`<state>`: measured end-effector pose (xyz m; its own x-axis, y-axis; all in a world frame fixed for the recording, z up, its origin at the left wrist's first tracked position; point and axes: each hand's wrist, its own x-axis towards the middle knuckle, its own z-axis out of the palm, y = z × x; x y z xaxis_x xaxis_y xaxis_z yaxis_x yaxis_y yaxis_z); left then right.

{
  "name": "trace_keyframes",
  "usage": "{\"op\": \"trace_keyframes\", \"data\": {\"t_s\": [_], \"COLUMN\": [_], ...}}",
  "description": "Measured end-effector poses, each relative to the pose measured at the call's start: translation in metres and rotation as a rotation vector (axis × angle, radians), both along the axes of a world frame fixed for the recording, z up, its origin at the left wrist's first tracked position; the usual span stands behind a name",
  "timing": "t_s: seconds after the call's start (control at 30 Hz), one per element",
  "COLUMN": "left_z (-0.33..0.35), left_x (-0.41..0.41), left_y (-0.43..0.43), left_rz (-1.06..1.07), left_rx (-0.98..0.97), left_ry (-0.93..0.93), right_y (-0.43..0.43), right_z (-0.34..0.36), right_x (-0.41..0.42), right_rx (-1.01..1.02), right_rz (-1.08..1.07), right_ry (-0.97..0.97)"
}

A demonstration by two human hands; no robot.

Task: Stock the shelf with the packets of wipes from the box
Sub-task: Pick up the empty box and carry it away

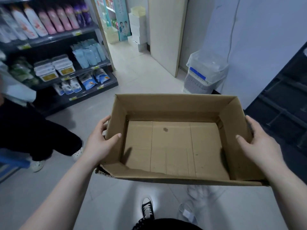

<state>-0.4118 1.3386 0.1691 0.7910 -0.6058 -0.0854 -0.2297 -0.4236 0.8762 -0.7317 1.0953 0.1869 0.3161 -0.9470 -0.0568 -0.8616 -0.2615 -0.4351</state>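
Cardboard box (172, 146) hangs in the air in front of the person, above the pale tiled floor (141, 77), with a hand at each short end. Its long axis runs left to right across the view, and its open top faces up toward the camera. The brown bottom lies bare. The near left corner looks torn and crumpled.

The left hand (98, 143) grips the left end wall: the thumb (114, 137) is hooked over the rim into the box, and the fingers wrap round the outside. The right hand (259, 143) holds the right end wall the same way, its thumb (240, 138) inside and its fingers curled round the outer face.

The dark shelf (58, 37) stands to the left of the box and well apart from it. Pink and white bottles (49, 20) line its upper level. Pale blue packets (89, 53) stand upright on the level below, beside white packs with yellow labels (54, 68). I cannot tell which of these are wipes.

Another person's legs in black trousers (33, 130) stand near the shelf, at the left edge. A bin with a clear plastic liner (204, 75) sits beyond the box by the wall, next to an open door (164, 34). The wearer's black-and-white sneaker (147, 208) shows below the box.
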Motion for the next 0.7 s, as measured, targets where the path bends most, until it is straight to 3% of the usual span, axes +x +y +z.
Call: {"op": "trace_keyframes", "data": {"t_s": [0.3,0.7], "left_z": [0.008,0.001], "left_x": [0.130,0.200], "left_y": [-0.091,-0.290], "left_rz": [-0.077,-0.173], "left_rx": [0.083,0.052], "left_ry": [-0.080,-0.084], "right_y": [-0.064,-0.225], "right_z": [0.003,-0.015], "right_x": [0.106,0.158], "right_rx": [-0.028,-0.013], "right_rz": [-0.031,-0.136], "right_ry": [-0.060,-0.067]}}
